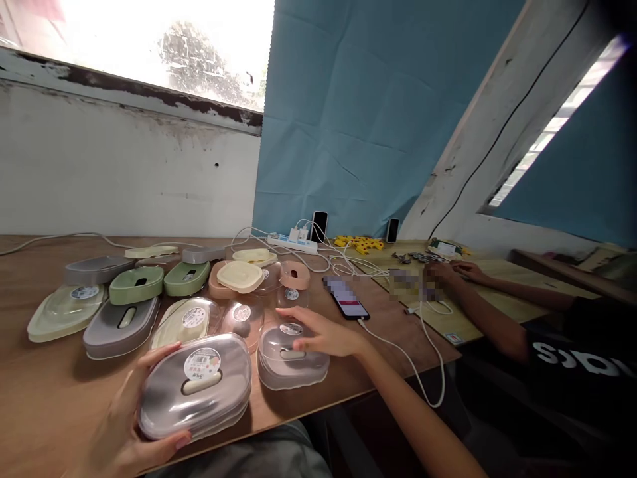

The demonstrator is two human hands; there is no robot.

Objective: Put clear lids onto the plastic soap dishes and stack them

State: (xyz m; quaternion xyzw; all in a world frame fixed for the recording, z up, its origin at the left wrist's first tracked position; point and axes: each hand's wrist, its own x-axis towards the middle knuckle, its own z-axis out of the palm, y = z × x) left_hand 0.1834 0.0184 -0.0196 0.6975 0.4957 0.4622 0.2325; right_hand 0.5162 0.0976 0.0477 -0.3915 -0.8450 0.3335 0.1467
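Note:
My left hand (130, 419) grips a grey lidded plastic box (219, 398) by its left side, fingers behind and thumb along the front. The box has a clear shiny cover, a round printed label and a cream oval piece on top. To its right, my right hand (331, 332) lies over a second grey box (293, 373), fingers stretched out and apart across its top. This box has the same kind of label and cream piece. Just behind them are a cream lid (182, 322) and a pinkish clear-covered piece (242, 320).
Green box parts (137, 285), grey parts (122, 332) and cream lids (64, 315) crowd the left. A phone (347, 299) with a white cable lies right, near a power strip (292, 243). Another person's arms (497, 318) work at the adjoining table, near yellow pieces (361, 244).

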